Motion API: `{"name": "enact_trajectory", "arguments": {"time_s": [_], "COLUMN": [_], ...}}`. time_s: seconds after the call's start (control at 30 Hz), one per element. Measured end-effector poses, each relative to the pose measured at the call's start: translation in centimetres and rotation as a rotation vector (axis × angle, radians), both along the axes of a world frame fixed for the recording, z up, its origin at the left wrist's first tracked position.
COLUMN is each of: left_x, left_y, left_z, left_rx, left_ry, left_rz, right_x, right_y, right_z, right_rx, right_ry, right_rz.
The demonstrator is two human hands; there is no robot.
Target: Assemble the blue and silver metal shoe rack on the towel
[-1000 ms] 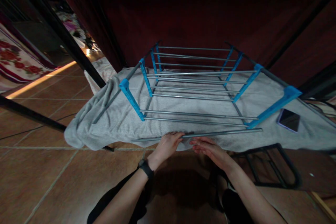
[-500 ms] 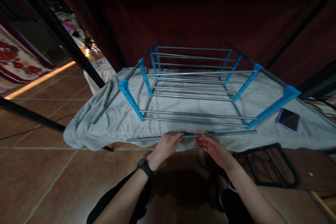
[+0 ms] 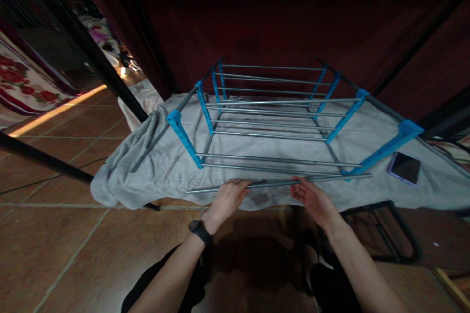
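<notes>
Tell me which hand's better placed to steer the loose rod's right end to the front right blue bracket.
Probably the right hand: it's at the loose rod, nearer that end and the blue bracket. The left hand holds the rod farther left.

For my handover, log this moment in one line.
left hand: holds rod; right hand: touches rod; rack: on cloth, beyond rod; phone: on cloth

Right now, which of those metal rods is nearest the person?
The frontmost rod, along the grey cloth, with the left hand and right hand at it. The other crosswise rods run behind it, between blue brackets.
</notes>
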State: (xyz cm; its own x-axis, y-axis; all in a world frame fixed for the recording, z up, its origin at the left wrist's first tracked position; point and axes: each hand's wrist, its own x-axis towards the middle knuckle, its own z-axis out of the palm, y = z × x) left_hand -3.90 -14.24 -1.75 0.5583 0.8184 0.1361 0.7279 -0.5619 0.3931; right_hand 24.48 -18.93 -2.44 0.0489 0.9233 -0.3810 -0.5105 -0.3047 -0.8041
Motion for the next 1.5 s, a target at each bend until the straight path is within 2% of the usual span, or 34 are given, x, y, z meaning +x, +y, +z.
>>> {"name": "enact_trajectory", "arguments": {"time_s": [0.17,0.53,1.03,1.3,1.5], "left_x": [-0.2,-1.4,-4.0,-4.9,-5.7], "left_y": [0.1,0.8,2.5,2.7,2.8], "left_z": [0.5,0.5,1.0,1.2,1.1], "left_rx": [0.032,0.080,0.133,0.160,0.195], "left_ry": [0.064,0.098,0.154,0.152,0.167], "left_rz": [0.025,0.107,0.331,0.411,0.489], "right_x": [1.6,4.0,7.3,7.9,8.6], "right_y": [0.2,0.7,0.9,0.9,1.0], "right_z": [0.1,-0.1,-1.0,-0.6,-0.4], "right_rx": [-0.007,-0.014,-0.056,-0.095,-0.133], "right_ry": [-0.004,0.012,-0.017,-0.002,0.018], "right_rz": [-0.084,-0.271,-0.425,-0.448,-0.524]}}
